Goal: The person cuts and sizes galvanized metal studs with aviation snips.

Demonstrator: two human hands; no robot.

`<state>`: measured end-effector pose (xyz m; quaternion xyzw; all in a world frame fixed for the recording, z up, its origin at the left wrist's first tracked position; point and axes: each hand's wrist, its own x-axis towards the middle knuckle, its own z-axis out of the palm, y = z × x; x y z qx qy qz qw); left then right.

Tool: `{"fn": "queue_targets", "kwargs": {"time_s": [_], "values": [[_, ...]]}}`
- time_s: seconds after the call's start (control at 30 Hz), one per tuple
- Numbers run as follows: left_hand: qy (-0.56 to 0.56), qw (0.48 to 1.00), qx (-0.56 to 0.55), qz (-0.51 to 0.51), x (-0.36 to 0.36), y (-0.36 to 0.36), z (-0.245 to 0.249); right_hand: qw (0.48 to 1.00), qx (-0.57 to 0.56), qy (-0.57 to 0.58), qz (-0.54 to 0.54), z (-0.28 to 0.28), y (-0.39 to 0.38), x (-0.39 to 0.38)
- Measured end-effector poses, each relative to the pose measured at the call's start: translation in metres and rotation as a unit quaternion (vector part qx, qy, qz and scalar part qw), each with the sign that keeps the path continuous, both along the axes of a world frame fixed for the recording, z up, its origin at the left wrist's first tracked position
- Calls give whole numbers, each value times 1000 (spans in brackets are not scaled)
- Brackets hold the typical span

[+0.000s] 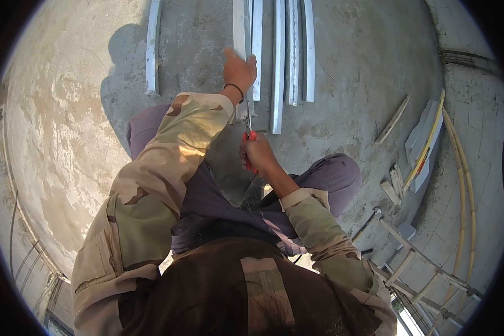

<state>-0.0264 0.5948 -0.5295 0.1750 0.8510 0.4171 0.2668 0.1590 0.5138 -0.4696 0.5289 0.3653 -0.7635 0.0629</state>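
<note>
My left hand (239, 73), with a dark band at its wrist, is closed around a long metal channel (239, 28) that runs away from me over the concrete floor. Below it, my right hand (259, 153) grips the red handles of a pair of metal snips (252, 136). The snips point forward, and their jaws are right at the near end of the held channel. Several more metal channels (278, 73) lie side by side just right of the left hand. Another channel (153, 50) lies apart on the left.
On the right are wood scraps (393, 119), pale board pieces (419, 137), a yellow level-like bar (429, 143) and long bamboo-like poles (463, 185). A ladder-like frame (423, 263) lies at lower right. My bent knees (336, 176) flank the work.
</note>
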Motion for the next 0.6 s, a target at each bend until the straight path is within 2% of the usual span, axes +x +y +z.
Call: {"fn": "queue_targets", "kwargs": {"time_s": [0.23, 0.37, 0.43, 0.47, 0.53, 0.57, 0.6], "values": [[-12, 1000, 13, -4, -1, -1, -3, 1000, 2, 5, 3, 3, 0, 0], [-3, 1000, 28, 7, 0, 0, -6, 998, 60, 28, 18, -7, -9, 5], [-48, 998, 46, 12, -2, 2, 6, 996, 84, 36, 24, -4, -17, 18], [-47, 998, 50, 11, -3, 2, 13, 994, 83, 35, 59, 1, -25, 33], [-147, 982, 116, 10, -7, 2, 29, 991, 89, 35, 95, 19, -26, 54], [-148, 982, 121, 8, -9, 4, 32, 961, 230, 20, 154, 39, -21, 65], [-177, 974, 144, 5, -10, 7, 35, 908, 364, 2, 208, 58, -12, 74]]}}
